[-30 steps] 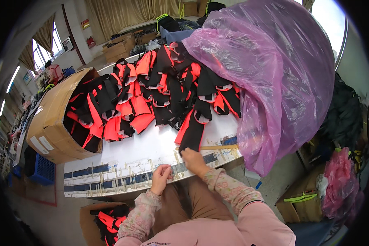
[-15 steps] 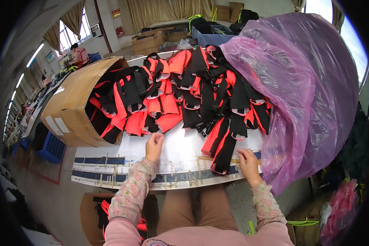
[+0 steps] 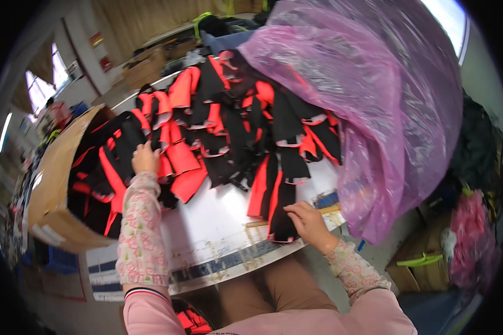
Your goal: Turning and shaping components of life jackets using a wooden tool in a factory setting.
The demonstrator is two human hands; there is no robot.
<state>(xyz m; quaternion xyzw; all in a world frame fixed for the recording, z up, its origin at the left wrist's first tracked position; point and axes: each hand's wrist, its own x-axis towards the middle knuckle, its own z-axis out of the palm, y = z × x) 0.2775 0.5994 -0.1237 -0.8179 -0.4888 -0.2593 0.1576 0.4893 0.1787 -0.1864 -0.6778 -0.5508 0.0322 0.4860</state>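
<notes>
A heap of black and coral-red fabric strap pieces (image 3: 218,120) with black buckles lies across the white table (image 3: 207,223). My left hand (image 3: 145,158) is at the heap's left part, close to the box opening, its fingers closed on a black and coral strap piece; motion blurs the fingertips. Low on the right, my right hand (image 3: 309,221) has its fingers stretched toward the right edge of a hanging black and coral strap (image 3: 283,209). Its fingertips are at the strap's edge; whether they press on it I cannot tell.
A cardboard box (image 3: 56,190) lies on its side at left, with straps spilling out. A large pink plastic bag (image 3: 374,111) covers the table's right end. A wooden ruler (image 3: 257,224) lies near the front edge. Below stands a box of coral pieces (image 3: 193,322).
My left hand has moved left and away from me, into the heap, from above the bare table. My right hand has come in to the hanging strap. The whole view has turned.
</notes>
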